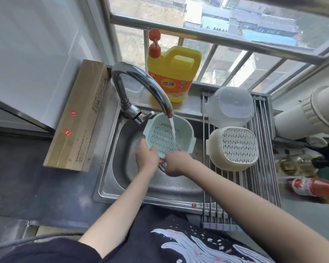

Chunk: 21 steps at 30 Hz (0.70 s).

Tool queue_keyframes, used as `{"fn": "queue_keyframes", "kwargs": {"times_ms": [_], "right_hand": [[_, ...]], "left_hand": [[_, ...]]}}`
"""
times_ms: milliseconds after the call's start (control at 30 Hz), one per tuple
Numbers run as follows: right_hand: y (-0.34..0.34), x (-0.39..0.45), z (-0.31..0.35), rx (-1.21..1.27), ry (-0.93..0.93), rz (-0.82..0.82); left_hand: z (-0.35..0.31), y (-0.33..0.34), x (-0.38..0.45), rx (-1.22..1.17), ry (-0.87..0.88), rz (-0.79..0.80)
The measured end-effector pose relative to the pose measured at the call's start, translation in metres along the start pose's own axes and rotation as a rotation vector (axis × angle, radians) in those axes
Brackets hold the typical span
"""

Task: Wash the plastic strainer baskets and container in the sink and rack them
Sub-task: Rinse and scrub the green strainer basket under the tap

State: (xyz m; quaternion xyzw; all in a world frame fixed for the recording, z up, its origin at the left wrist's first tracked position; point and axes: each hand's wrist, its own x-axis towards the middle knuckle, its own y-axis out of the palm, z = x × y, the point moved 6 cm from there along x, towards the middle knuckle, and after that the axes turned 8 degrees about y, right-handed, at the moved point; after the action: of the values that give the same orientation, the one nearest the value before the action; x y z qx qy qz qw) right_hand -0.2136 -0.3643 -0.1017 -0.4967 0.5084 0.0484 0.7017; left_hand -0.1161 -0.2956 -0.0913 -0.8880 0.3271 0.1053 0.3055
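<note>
A pale green strainer basket (pixel 165 132) is tilted under the running tap (pixel 141 88) over the steel sink (pixel 122 168), and water streams into it. My left hand (pixel 147 155) grips its near left rim. My right hand (pixel 176 162) holds its near lower edge. On the roll-up rack (pixel 262 179) across the sink's right side, a cream strainer basket (pixel 234 148) lies upside down. Behind it a clear plastic container (pixel 230 106) also sits upside down.
A yellow dish soap jug (pixel 176 73) with an orange pump stands on the window ledge behind the tap. A long cardboard box (pixel 78 118) lies left of the sink. Bottles (pixel 310 188) and a white pipe (pixel 308 114) crowd the right.
</note>
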Motion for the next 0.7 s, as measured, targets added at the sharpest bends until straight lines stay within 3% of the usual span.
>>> {"fn": "queue_keyframes", "kwargs": {"times_ms": [133, 300, 367, 400, 467, 600, 700], "right_hand": [[-0.011, -0.011, 0.004, 0.609, -0.072, -0.053], [-0.025, -0.029, -0.003, 1.255, -0.14, 0.051], [-0.033, -0.031, -0.024, 1.332, -0.095, -0.082], [-0.041, -0.03, -0.036, 1.17, -0.058, -0.22], [-0.055, -0.026, -0.045, 0.609, -0.048, -0.38], [-0.047, -0.002, -0.021, -0.14, -0.288, -0.21], [-0.038, -0.001, -0.01, -0.612, -0.43, -0.219]], "left_hand": [[0.003, 0.005, 0.002, -0.014, 0.0, 0.045], [0.013, 0.014, 0.003, -0.094, -0.058, 0.063], [0.024, 0.014, 0.004, -0.181, -0.146, 0.081], [0.026, 0.012, 0.002, -0.185, -0.179, 0.096], [0.021, 0.007, -0.004, -0.106, -0.193, 0.146], [0.01, 0.014, -0.014, 0.063, -0.159, 0.39], [0.009, 0.011, -0.017, 0.078, -0.211, 0.559]]}}
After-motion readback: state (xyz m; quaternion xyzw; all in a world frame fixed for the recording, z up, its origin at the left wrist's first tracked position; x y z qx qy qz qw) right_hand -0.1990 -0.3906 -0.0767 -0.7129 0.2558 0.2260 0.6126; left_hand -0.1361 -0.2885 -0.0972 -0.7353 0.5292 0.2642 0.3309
